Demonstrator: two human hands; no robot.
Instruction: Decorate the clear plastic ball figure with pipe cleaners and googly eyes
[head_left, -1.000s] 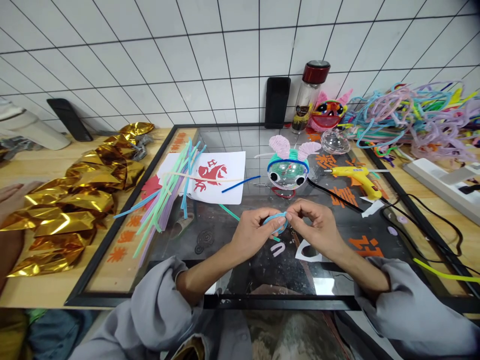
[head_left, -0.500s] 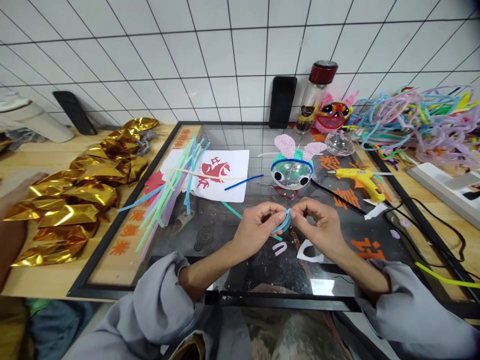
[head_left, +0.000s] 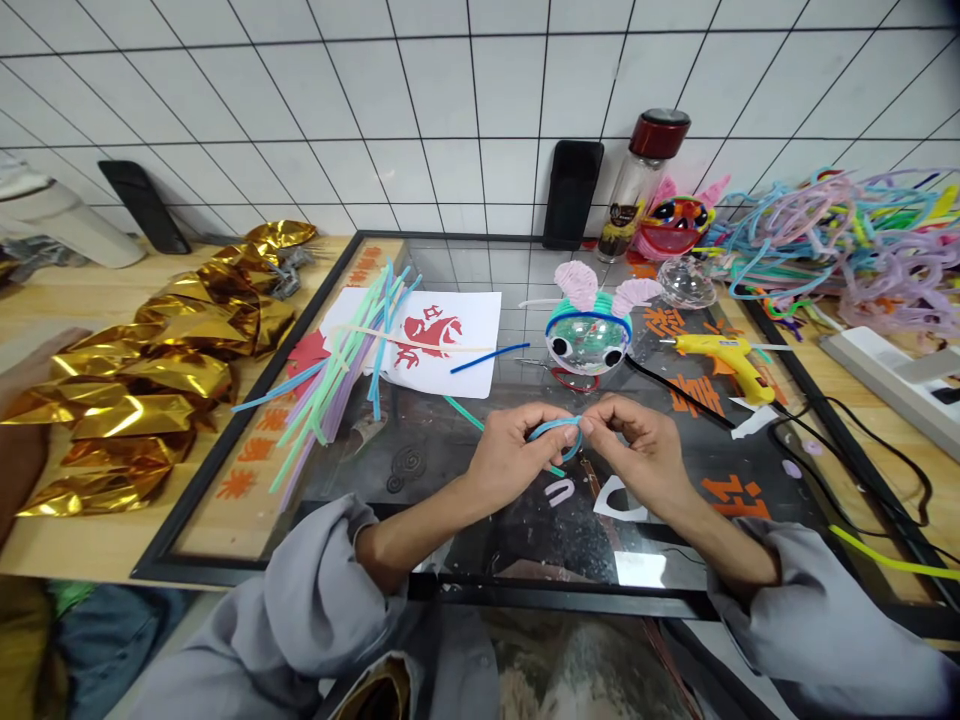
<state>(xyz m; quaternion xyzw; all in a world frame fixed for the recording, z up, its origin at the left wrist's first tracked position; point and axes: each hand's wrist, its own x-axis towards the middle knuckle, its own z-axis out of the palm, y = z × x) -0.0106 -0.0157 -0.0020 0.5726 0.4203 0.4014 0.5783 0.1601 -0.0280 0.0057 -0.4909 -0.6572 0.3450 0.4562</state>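
My left hand (head_left: 510, 455) and my right hand (head_left: 637, 450) meet over a black-framed glass board (head_left: 225, 450). Both pinch a light blue pipe cleaner (head_left: 556, 428) that is bent into a small loop between the fingertips. Just beyond them sits a clear ball animal (head_left: 587, 335) with googly eyes, a blue band and two pink ears. A bundle of loose pipe cleaners (head_left: 337, 375) lies on the board to the left, partly over a white sheet with a red paper cutting (head_left: 435, 335).
A yellow glue gun (head_left: 724, 355) with a black cord lies right of the ball animal. A heap of tangled pipe cleaners (head_left: 840, 250) fills the back right. Gold foil (head_left: 150, 380) covers the wooden table at left, beside another person's hand (head_left: 30, 370). A bottle (head_left: 637, 180) and phone (head_left: 571, 195) stand against the tiled wall.
The loop has been worked flatter between my fingers and both hands shifted slightly right. The view has tilted a little.
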